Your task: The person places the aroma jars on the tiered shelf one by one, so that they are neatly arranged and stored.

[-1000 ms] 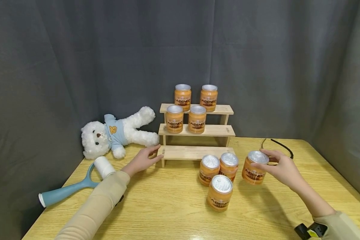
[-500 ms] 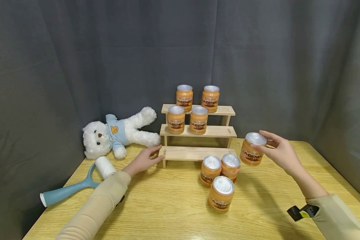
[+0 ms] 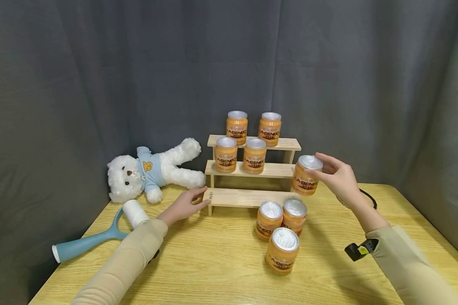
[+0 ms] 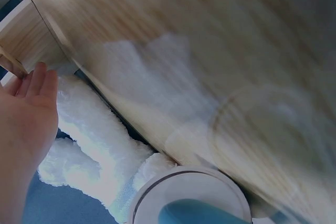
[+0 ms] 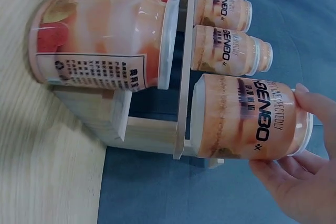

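Note:
My right hand grips an orange can with a silver lid, thumb and fingers round its upper part. The can is off the table, beside the right end of the stand's middle step; in the right wrist view its printed label faces the camera. My left hand holds the left end of the lowest step of a three-step wooden stand, thumb at the front and fingers behind. Two cans stand on the top step and two cans on the middle one. Three more cans stand on the table, in front of the stand's right side.
A white plush bear in a blue shirt lies left of the stand. Near my left forearm is a lint roller with a blue handle. A black cable lies behind my right wrist. Grey curtains enclose the table.
My right hand has raised the can from low over the table's right side and carried it left, towards the middle step. My left hand stays at the stand's end.

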Demonstrator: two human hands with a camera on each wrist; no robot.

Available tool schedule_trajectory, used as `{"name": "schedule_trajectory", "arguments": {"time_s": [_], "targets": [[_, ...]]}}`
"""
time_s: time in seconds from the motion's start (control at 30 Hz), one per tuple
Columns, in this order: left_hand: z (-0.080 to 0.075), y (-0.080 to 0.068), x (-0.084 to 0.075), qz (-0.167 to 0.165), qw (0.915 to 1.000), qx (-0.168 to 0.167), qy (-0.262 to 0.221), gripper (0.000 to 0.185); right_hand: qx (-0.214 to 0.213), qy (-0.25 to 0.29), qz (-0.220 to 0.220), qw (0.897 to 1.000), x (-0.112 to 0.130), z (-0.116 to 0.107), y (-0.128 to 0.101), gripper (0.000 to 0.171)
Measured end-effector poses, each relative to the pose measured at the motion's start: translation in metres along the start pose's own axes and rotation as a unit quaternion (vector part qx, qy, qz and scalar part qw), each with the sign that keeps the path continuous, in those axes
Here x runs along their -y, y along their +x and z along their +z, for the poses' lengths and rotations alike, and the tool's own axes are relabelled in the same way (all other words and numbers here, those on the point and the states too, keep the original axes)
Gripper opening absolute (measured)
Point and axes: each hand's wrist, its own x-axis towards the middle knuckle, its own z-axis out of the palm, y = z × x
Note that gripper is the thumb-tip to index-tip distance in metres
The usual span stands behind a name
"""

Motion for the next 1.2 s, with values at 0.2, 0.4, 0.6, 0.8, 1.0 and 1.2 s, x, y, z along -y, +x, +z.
{"name": "schedule_trajectory", "arguments": {"time_s": [0.2, 0.4, 0.6, 0.8, 1.0, 1.2], "targets": [[0.004, 0.0, 0.001, 0.0, 1.0, 0.001, -0.002, 0.068, -0.004, 0.025, -0.015, 1.0, 0.001, 0.012, 0.017, 0.076], [0.007, 0.001, 0.0, 0.0, 1.0, 0.002, -0.005, 0.067, 0.01, 0.041, -0.026, 0.999, 0.0, 0.021, 0.03, 0.075], [0.009, 0.002, 0.0, 0.0, 0.9999, 0.0, -0.011, 0.066, 0.012, 0.073, -0.023, 0.997, -0.003, 0.029, 0.042, 0.076], [0.007, 0.001, 0.0, -0.003, 0.9999, 0.002, -0.011, 0.067, 0.026, 0.096, 0.001, 0.995, -0.005, 0.032, 0.051, 0.081], [0.004, 0.001, -0.001, 0.003, 1.0, 0.002, -0.008, 0.067, 0.028, 0.082, 0.016, 0.996, -0.006, 0.036, 0.059, 0.08], [0.0, 0.001, 0.001, 0.0, 1.0, -0.003, 0.0, 0.067, 0.036, 0.052, 0.008, 0.998, -0.004, 0.041, 0.065, 0.083]]}}
